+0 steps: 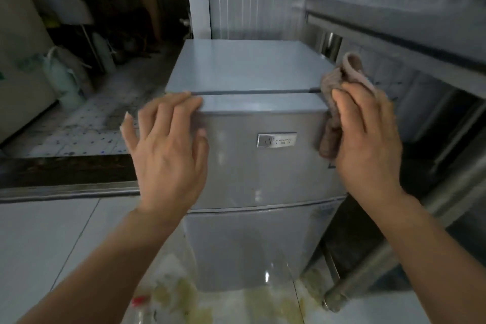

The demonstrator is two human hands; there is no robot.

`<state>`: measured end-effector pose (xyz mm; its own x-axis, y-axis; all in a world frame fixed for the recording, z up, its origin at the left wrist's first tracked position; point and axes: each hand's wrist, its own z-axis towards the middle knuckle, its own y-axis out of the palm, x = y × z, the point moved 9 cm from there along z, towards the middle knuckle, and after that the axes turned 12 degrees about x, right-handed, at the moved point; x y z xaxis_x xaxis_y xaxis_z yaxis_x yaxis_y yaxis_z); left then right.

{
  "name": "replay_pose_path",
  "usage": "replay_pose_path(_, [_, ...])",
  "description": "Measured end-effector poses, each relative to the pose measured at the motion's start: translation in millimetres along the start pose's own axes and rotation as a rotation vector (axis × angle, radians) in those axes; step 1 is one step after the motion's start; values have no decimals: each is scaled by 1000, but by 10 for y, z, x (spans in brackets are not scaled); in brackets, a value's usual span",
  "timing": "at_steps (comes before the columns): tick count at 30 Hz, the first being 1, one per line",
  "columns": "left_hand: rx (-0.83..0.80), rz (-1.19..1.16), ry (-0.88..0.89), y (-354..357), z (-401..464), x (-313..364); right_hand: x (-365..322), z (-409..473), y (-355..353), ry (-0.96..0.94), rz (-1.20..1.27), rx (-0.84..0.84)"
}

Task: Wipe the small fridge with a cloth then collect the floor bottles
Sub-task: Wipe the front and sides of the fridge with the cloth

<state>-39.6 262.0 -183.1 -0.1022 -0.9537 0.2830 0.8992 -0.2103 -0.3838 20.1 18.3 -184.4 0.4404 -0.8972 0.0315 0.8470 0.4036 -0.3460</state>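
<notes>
With your right hand (368, 139) pressing the brown cloth (339, 102) flat-fingered against the small fridge (252, 123) at its near right top corner, brace with your open left hand (168, 144) and wipe leftward in overlapping strokes.

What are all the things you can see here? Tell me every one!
small fridge: one, silver-grey, centre, standing on the floor.
badge: one, silver, on the upper fridge door.
cloth: one, brown, at the fridge's top right corner, under the right hand.
bottle: at least one, clear with a red cap, on the floor bottom left; blurred.
bags: a few, pale green and white, left background.
left hand: one, fingers straight, resting on the fridge's top left front edge.
right hand: one, pressing the cloth against the fridge.
</notes>
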Motion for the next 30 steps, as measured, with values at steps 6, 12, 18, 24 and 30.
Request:
replay_pose_path(6, [117,27,14,40,-76,-7,-29,-288,23,19,-26,181])
replay_pose_path(12, [176,48,85,35,-153,6,369,-456,59,82,-80,200])
replay_pose_path(18, [195,43,86,54,-195,18,599,-441,-14,256,28,226])
replay_pose_path(24, [182,38,67,65,-198,28,421,-431,-47,185,-9,271])
replay_pose_path(30, [180,23,77,49,-185,34,-634,-597,212,-208,38,262])
